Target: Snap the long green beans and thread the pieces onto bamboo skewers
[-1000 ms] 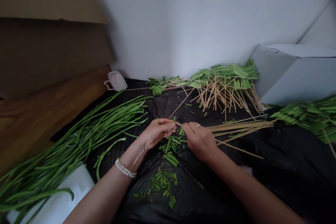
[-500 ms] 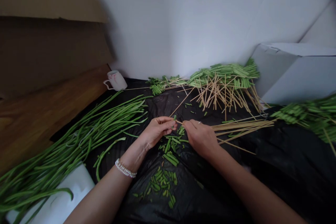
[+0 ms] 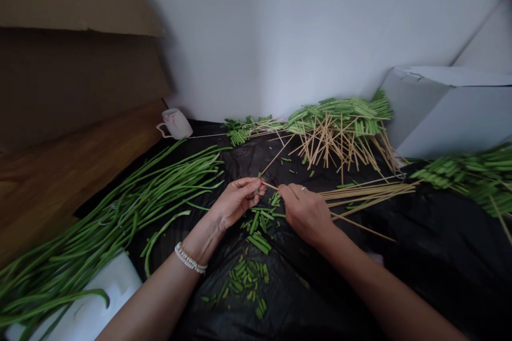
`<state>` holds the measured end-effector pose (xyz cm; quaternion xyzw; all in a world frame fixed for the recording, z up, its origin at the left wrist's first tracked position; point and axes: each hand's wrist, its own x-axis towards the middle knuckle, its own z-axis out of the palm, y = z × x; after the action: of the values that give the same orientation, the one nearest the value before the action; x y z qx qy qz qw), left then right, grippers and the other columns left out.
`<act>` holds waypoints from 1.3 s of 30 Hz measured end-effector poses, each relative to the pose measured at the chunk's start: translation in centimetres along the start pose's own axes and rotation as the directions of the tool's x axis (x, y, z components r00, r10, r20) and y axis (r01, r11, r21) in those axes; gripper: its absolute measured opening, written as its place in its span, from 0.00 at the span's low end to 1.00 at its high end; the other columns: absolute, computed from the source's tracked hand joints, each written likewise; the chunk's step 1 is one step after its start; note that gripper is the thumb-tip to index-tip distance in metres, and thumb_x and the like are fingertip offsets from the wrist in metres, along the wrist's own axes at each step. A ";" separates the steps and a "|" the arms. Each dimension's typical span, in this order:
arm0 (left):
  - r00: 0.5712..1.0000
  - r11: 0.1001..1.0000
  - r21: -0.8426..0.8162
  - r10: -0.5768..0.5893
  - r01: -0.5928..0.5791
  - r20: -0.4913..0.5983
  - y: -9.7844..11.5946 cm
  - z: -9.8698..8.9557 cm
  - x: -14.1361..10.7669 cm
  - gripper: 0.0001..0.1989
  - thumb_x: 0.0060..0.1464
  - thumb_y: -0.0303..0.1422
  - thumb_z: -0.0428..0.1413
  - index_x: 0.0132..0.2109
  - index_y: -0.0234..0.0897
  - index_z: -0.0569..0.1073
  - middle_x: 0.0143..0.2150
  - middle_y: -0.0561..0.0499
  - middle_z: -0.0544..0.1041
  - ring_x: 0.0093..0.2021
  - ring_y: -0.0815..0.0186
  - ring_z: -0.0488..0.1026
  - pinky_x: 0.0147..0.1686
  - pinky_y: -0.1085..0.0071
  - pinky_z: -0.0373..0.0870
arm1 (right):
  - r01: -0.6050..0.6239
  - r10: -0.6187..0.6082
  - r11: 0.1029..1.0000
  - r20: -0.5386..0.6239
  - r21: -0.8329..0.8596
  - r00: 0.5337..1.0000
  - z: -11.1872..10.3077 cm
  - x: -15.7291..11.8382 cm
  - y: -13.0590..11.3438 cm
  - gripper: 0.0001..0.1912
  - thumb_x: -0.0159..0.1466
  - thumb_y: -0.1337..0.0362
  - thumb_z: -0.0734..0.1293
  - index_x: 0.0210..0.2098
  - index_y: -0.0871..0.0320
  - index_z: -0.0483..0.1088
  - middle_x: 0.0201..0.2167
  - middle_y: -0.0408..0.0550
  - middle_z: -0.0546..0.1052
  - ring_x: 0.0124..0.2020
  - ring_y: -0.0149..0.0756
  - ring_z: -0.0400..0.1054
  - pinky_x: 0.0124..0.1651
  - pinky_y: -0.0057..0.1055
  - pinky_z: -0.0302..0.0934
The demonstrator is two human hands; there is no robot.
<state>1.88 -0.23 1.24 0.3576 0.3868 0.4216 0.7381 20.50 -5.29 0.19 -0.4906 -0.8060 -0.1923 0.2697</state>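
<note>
Between the thumb and fingers of my left hand is a short cut piece of green long bean. My right hand is closed around a thin wooden skewer, whose point reaches the bean piece at my left fingertips. I cannot tell how deep the point sits in it. Loose cut bean pieces lie below and between my hands on black plastic sheeting. Right of my right hand lies a bundle of bare skewers.
Whole long beans spread at the left, partly over a white object. At the back, bean-loaded skewers are piled near a white box; another bean pile lies right. A mug stands back left, near cardboard.
My left hand has moved slightly left with the bean piece, so more skewer shows between my hands. My right hand has barely moved.
</note>
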 end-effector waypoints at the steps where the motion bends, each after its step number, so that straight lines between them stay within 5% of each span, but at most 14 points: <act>1: 1.000 1.000 0.010 -0.005 0.005 0.006 -0.1 0.1 0.0 0.14 0.40 0.33 0.71 0.35 0.30 0.80 0.29 0.50 0.77 0.30 0.74 0.73 0.31 0.80 0.69 | -0.010 0.010 1.000 0.021 0.001 1.000 0.0 0.0 -0.1 0.10 0.64 0.75 0.59 0.36 0.59 0.71 0.27 0.45 0.72 0.28 0.35 0.63 0.29 0.32 0.47; 13: 1.000 0.994 0.103 -0.028 0.026 0.012 -0.3 1.0 -0.4 0.16 0.40 0.36 0.71 0.34 0.30 0.80 0.29 0.50 0.77 0.29 0.75 0.72 0.32 0.79 0.67 | -0.024 0.026 1.000 0.111 -0.013 0.993 0.0 0.3 -0.4 0.10 0.65 0.74 0.59 0.34 0.58 0.70 0.27 0.46 0.73 0.28 0.35 0.65 0.28 0.31 0.46; 19: 0.999 0.989 0.144 -0.038 0.038 0.002 -0.5 0.9 -0.2 0.17 0.40 0.38 0.71 0.35 0.31 0.80 0.29 0.49 0.77 0.30 0.74 0.72 0.32 0.78 0.66 | -0.003 0.005 1.000 0.098 -0.022 0.995 0.0 0.3 -0.4 0.10 0.66 0.73 0.59 0.33 0.58 0.69 0.26 0.46 0.72 0.27 0.34 0.64 0.28 0.31 0.45; 22: 0.999 0.954 0.298 -0.012 0.002 0.033 0.0 0.5 -0.4 0.16 0.42 0.40 0.69 0.37 0.33 0.81 0.31 0.49 0.78 0.31 0.72 0.72 0.32 0.77 0.65 | 0.003 -0.001 0.999 0.034 -0.043 0.999 0.1 0.3 0.1 0.10 0.67 0.72 0.58 0.33 0.58 0.70 0.25 0.45 0.71 0.26 0.34 0.62 0.28 0.31 0.45; 26: 0.961 0.756 0.641 -0.057 -0.136 0.270 2.1 -0.4 -1.6 0.13 0.41 0.38 0.69 0.33 0.36 0.80 0.29 0.52 0.77 0.28 0.71 0.69 0.31 0.75 0.63 | -0.050 0.045 0.994 -0.052 -0.096 0.998 0.2 0.2 1.2 0.10 0.68 0.70 0.58 0.35 0.58 0.70 0.25 0.45 0.70 0.26 0.34 0.61 0.29 0.31 0.45; 28: 0.868 0.642 0.747 -0.259 -0.173 0.424 3.0 -0.7 -2.2 0.11 0.42 0.38 0.68 0.33 0.37 0.80 0.29 0.52 0.77 0.30 0.69 0.70 0.31 0.73 0.63 | -0.067 0.063 0.993 -0.050 -0.093 0.997 0.2 0.2 1.6 0.10 0.68 0.70 0.58 0.34 0.58 0.69 0.25 0.45 0.70 0.26 0.34 0.61 0.29 0.31 0.45; 31: 0.757 0.450 0.811 -0.358 -0.374 0.548 3.3 -0.6 -2.9 0.13 0.41 0.37 0.69 0.36 0.39 0.80 0.34 0.51 0.76 0.35 0.66 0.70 0.34 0.73 0.64 | -0.072 0.070 0.994 -0.031 -0.078 0.997 0.2 0.1 1.7 0.11 0.68 0.70 0.57 0.33 0.58 0.69 0.25 0.44 0.70 0.26 0.33 0.61 0.29 0.31 0.45; 36: 0.796 0.089 0.836 -0.269 -0.541 0.543 1.9 0.2 -3.3 0.14 0.38 0.32 0.70 0.36 0.42 0.79 0.37 0.53 0.73 0.42 0.62 0.68 0.46 0.68 0.62 | -0.081 0.080 0.995 -0.023 -0.052 0.997 0.2 0.2 1.5 0.11 0.68 0.70 0.58 0.33 0.58 0.70 0.25 0.44 0.71 0.26 0.33 0.61 0.29 0.31 0.45; 39: 0.790 -0.001 0.817 -0.256 -0.576 0.557 1.6 0.6 -3.6 0.09 0.42 0.28 0.67 0.33 0.41 0.78 0.37 0.52 0.74 0.43 0.62 0.67 0.50 0.66 0.59 | -0.092 0.092 0.994 -0.005 -0.053 0.996 0.3 0.2 1.5 0.11 0.68 0.70 0.58 0.33 0.58 0.70 0.25 0.44 0.71 0.26 0.32 0.62 0.29 0.31 0.45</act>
<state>0.59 -2.99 3.85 0.9173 0.2760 -0.0139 0.2867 21.72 -4.31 0.20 -0.5340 -0.7768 -0.2016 0.2660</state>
